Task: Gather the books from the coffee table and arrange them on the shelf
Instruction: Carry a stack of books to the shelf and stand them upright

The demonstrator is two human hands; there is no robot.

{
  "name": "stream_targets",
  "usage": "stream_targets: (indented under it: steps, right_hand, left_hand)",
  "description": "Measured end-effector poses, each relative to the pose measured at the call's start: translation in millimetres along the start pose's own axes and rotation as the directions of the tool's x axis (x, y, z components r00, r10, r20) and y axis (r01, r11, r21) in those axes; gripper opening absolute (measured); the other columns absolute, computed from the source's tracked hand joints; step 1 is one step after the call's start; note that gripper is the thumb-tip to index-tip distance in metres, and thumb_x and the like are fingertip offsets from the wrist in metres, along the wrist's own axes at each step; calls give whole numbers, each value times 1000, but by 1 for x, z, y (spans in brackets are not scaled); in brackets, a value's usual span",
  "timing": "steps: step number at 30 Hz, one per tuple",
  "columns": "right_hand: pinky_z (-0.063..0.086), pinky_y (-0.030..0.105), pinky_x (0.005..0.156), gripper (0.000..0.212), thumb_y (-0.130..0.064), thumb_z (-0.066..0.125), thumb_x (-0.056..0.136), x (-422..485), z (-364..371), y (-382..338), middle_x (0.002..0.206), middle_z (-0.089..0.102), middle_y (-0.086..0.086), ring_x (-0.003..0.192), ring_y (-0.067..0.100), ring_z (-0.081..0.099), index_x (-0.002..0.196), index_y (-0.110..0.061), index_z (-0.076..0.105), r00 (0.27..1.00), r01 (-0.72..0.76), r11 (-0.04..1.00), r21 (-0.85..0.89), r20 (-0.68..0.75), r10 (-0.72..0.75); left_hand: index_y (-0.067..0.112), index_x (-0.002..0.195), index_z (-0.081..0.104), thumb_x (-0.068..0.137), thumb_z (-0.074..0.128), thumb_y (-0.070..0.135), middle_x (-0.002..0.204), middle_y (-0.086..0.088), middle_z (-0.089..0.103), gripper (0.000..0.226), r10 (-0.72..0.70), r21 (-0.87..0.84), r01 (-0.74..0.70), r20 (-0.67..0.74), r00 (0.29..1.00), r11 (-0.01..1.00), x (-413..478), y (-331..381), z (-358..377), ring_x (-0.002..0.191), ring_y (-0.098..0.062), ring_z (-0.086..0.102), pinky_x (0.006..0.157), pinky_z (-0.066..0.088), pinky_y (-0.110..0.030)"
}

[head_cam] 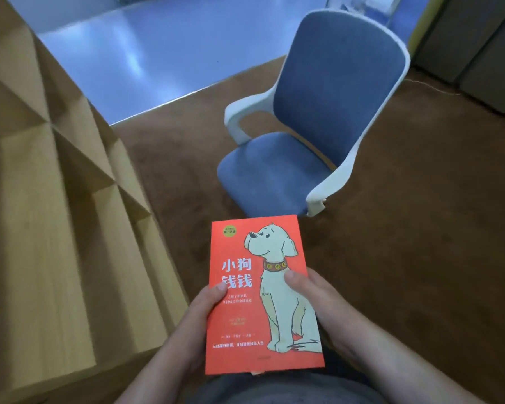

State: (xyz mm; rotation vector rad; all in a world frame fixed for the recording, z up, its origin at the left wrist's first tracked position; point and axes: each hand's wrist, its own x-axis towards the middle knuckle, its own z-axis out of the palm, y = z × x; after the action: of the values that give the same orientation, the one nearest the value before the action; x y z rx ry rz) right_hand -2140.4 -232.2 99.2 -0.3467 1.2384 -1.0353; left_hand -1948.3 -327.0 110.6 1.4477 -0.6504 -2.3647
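Note:
A red book (239,310) with a cream cartoon dog on its cover lies face up in both my hands, low in the middle of the view. My left hand (200,316) grips its left edge, thumb on the cover. My right hand (318,301) grips the right edge, thumb pressed near the dog's collar. A sliver of something lighter shows under the book's bottom edge; whether it is another book I cannot tell. The wooden shelf (56,199) with open cubby compartments stands to my left, apart from the book. The coffee table is not in view.
A blue office chair (312,118) with a white frame stands straight ahead on the brown carpet (420,228). Pale blue smooth floor (146,48) lies beyond the carpet. Dark cabinets (478,48) stand at the top right.

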Motion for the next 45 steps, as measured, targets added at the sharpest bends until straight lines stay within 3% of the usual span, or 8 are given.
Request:
stream_targets:
  steps: [4,9,12,21,27,34,37,45]
  right_hand:
    - [52,55,104,71,-49,69,82,37,-21,-37,126,73,12,113,34,72,140,-12,52,994,-52,995,-84,87,60]
    - [53,52,103,66,-47,67,83,82,-23,-73,125,73,11,113,34,71,138,-12,56,968,-109,979,-171,204,144]
    - [51,55,105,67,-48,66,83,110,-12,-87,126,73,10,114,32,71,140,-14,54,957,-127,962,-243,223,183]
    - [60,29,86,45,-42,62,99,214,75,-144,123,75,0,111,19,73,137,-19,57,895,-78,895,-440,365,257]
    - [50,52,107,62,-45,65,86,268,151,-183,128,73,7,117,29,70,139,-17,54,834,-60,853,-518,443,328]
    - [56,48,101,54,-46,64,92,303,231,-207,125,74,7,114,30,71,137,-18,53,697,2,772,-636,555,455]
    - [59,43,97,54,-45,62,90,317,266,-212,125,74,6,114,29,72,137,-19,54,609,45,737,-675,603,515]
    - [45,61,109,64,-43,73,84,376,361,-210,131,69,16,120,40,67,139,-16,58,413,123,619,-775,607,679]
  left_hand:
    - [-3,88,54,7,95,22,52,-13,69,94,25,1,-25,-122,992,1000,26,20,12,39,-21,66,32,48,-25]
    - [1,89,53,90,55,4,53,-9,70,5,80,-112,-102,-187,979,988,42,26,12,41,-18,67,34,49,-24]
    - [-1,99,54,104,30,12,53,-9,70,28,106,-177,-155,-261,959,972,45,31,0,42,-18,68,35,50,-24]
    - [5,104,72,83,52,38,100,-25,73,44,221,-288,-327,-346,912,900,34,108,-30,78,-35,74,64,60,-39]
    - [-5,96,64,65,78,42,63,-15,73,58,220,-321,-446,-547,807,836,40,172,-71,49,-21,70,41,52,-22]
    - [8,57,77,97,50,12,59,-11,72,48,209,-424,-659,-721,661,622,29,198,-104,45,-19,68,38,52,-24]
    - [9,47,74,46,97,34,49,-7,68,33,193,-420,-724,-779,597,547,24,215,-117,39,-13,66,35,48,-20]
    - [-4,117,53,94,55,-6,49,0,65,23,-13,-332,-780,-923,384,530,27,221,-144,33,0,58,34,43,-12]
